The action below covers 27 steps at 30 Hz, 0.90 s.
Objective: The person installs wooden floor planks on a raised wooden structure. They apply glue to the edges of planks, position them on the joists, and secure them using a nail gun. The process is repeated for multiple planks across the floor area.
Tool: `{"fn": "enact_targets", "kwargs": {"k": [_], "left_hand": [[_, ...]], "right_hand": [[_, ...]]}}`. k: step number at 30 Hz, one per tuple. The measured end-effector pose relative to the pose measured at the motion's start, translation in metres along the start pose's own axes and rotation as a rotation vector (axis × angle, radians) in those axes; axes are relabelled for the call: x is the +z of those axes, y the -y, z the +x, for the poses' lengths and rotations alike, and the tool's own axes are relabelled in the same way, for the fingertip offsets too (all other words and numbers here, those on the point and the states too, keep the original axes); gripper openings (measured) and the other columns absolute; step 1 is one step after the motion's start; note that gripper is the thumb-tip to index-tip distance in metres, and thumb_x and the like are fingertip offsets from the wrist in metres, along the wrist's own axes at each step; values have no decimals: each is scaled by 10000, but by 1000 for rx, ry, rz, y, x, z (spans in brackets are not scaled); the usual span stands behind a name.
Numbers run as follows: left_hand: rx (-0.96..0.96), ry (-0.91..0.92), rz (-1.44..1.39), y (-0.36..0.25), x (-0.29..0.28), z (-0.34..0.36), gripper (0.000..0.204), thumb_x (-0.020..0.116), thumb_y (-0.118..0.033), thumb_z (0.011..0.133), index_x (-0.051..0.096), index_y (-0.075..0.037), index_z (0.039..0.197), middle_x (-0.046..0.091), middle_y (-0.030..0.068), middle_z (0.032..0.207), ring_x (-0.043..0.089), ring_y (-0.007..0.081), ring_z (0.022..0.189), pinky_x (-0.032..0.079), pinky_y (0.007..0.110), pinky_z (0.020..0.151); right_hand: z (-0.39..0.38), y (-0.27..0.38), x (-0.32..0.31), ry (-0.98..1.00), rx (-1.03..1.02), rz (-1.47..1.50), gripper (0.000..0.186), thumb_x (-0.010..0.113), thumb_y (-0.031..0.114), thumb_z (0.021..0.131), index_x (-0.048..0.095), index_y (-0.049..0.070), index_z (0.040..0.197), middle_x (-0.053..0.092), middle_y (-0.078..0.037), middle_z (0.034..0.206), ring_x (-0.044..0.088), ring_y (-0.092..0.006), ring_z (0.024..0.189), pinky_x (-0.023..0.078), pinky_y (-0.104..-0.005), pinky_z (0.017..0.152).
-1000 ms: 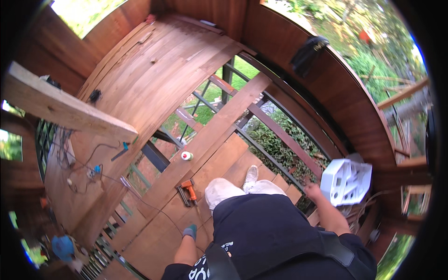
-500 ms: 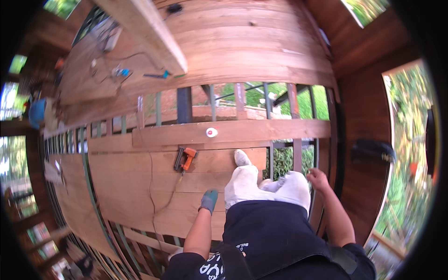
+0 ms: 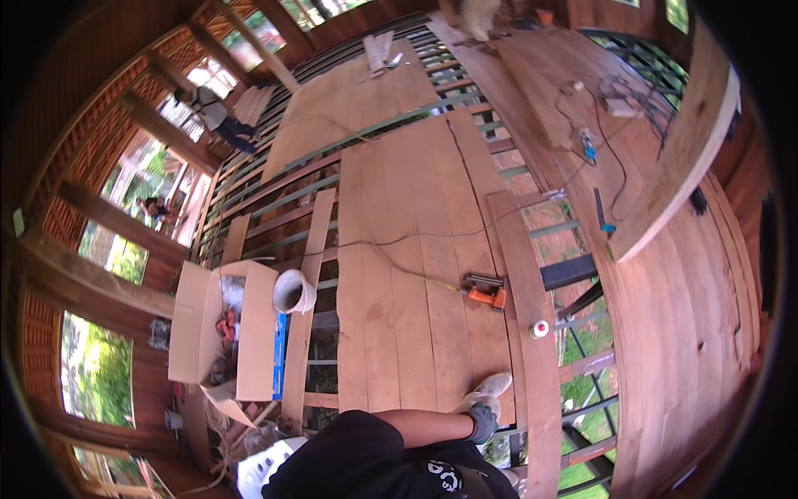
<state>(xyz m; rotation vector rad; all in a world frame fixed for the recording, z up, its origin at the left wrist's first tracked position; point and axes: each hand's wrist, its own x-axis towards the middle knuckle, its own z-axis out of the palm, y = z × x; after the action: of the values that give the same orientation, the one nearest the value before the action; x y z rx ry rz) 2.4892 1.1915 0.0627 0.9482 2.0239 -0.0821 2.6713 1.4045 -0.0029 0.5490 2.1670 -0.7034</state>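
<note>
My left hand (image 3: 482, 423), in a grey glove, rests beside my light-coloured shoe (image 3: 494, 383) at the lower middle. Its fingers are too small and blurred to read, and I see nothing held in it. My right hand is out of view. Ahead of my shoe, an orange nail gun (image 3: 489, 296) lies on the wooden boards (image 3: 399, 216) with its hose trailing left. A white bottle with a red cap (image 3: 539, 330) stands on the narrow plank (image 3: 524, 274) to the right of the nail gun.
Gaps between the joists (image 3: 570, 269) open onto ground below. An open cardboard box (image 3: 254, 333) and a white bucket (image 3: 306, 295) stand at left. Cords and a blue tool (image 3: 588, 148) lie at far right, near a leaning timber (image 3: 690, 154). Another person (image 3: 214, 115) is at far left.
The view has swung left, bringing the box, bucket and other person into sight. My right hand has left the view. The nail gun and bottle remain in their places.
</note>
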Motion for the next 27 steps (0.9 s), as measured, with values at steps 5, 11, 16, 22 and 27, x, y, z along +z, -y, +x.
{"fn": "enact_targets", "kwargs": {"k": [5, 11, 16, 22, 27], "left_hand": [[-48, -153, -86, -16, -5, -13, 268, 628, -216, 798, 740, -125, 1024, 734, 143, 981, 725, 318, 848, 547, 531, 698], [146, -38, -391, -28, -40, -44, 311, 577, -235, 844, 739, -65, 1048, 720, 195, 1063, 681, 358, 1034, 532, 462, 893], [70, -11, -346, -81, -48, -57, 403, 612, -306, 823, 730, -38, 1100, 707, 204, 1118, 673, 358, 1061, 518, 464, 931], [1, 7, -375, -140, -46, -63, 510, 638, -411, 826, 717, -25, 1149, 679, 212, 1200, 645, 349, 1132, 495, 441, 983], [55, 139, -182, -166, -32, -43, 511, 627, -426, 838, 716, -45, 1167, 678, 193, 1218, 626, 345, 1171, 483, 431, 1005]], "right_hand": [[18, 68, -56, 84, -164, -18, 320, 722, 328, 834, 692, 54, 997, 703, -141, 842, 693, -278, 806, 559, -393, 729], [20, 91, -80, 194, -281, -76, 304, 720, 314, 834, 694, 49, 981, 703, -136, 838, 688, -271, 791, 557, -388, 730], [8, 80, -87, 283, -365, -55, 291, 718, 303, 835, 695, 45, 967, 702, -131, 835, 684, -265, 779, 556, -384, 731], [-25, 55, -88, 415, -444, 24, 275, 716, 289, 835, 696, 40, 950, 702, -125, 831, 679, -257, 764, 554, -379, 732], [-47, 7, -83, 638, -414, 112, 263, 715, 278, 836, 697, 36, 936, 701, -121, 828, 674, -251, 751, 553, -374, 733]]}}
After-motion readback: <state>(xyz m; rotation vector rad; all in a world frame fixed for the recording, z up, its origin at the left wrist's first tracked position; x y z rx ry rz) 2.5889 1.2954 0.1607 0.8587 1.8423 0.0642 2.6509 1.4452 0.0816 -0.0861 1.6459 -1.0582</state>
